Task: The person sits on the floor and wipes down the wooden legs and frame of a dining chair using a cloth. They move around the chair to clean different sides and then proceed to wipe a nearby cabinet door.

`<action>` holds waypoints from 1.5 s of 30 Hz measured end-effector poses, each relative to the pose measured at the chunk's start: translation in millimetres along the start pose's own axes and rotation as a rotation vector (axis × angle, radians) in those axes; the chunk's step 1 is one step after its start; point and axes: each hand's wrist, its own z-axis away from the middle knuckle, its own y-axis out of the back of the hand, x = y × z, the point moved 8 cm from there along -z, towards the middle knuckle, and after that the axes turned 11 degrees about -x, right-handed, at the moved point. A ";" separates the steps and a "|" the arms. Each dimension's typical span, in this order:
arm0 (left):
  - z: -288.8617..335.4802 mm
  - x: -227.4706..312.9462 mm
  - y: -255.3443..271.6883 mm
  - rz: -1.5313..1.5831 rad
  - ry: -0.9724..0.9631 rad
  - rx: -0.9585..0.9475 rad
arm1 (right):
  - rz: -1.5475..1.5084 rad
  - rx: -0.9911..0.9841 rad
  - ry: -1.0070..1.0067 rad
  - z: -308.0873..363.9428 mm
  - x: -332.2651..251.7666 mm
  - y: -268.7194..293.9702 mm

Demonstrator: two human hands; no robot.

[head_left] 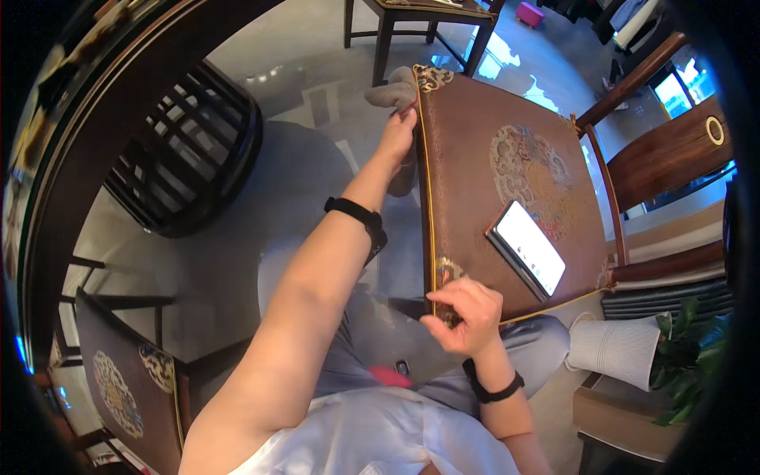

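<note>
My left arm stretches forward, and my left hand (399,136) is closed at the far left corner of the chair seat (467,198). A grey, soft-looking thing (392,93) shows beyond and below that hand, with a thin red strip by the fingertips. What exactly the fingers grip is hidden. My right hand (469,317) hovers by the near corner of the seat, its thumb and forefinger apart and the other fingers curled, with nothing visible between them. A phone (529,249) with a lit screen lies on the brown embroidered seat. Each wrist wears a black band.
A dark slatted wooden piece (190,150) stands at the left, with another embroidered seat (131,380) at the lower left. A further dark chair (431,14) is at the far side. On the right are a white planter (613,348) and green leaves (685,360).
</note>
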 end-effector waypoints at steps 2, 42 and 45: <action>-27.5 -5.4 6.7 0.083 0.005 -0.012 | -0.004 0.006 -0.034 -2.7 1.3 1.0; 9.4 -276.3 62.6 -0.860 0.944 -0.571 | -0.209 -0.185 -0.024 29.5 40.7 -4.7; 23.3 -274.7 60.5 -0.419 1.063 -0.498 | -0.182 -0.182 0.016 19.1 25.4 -0.2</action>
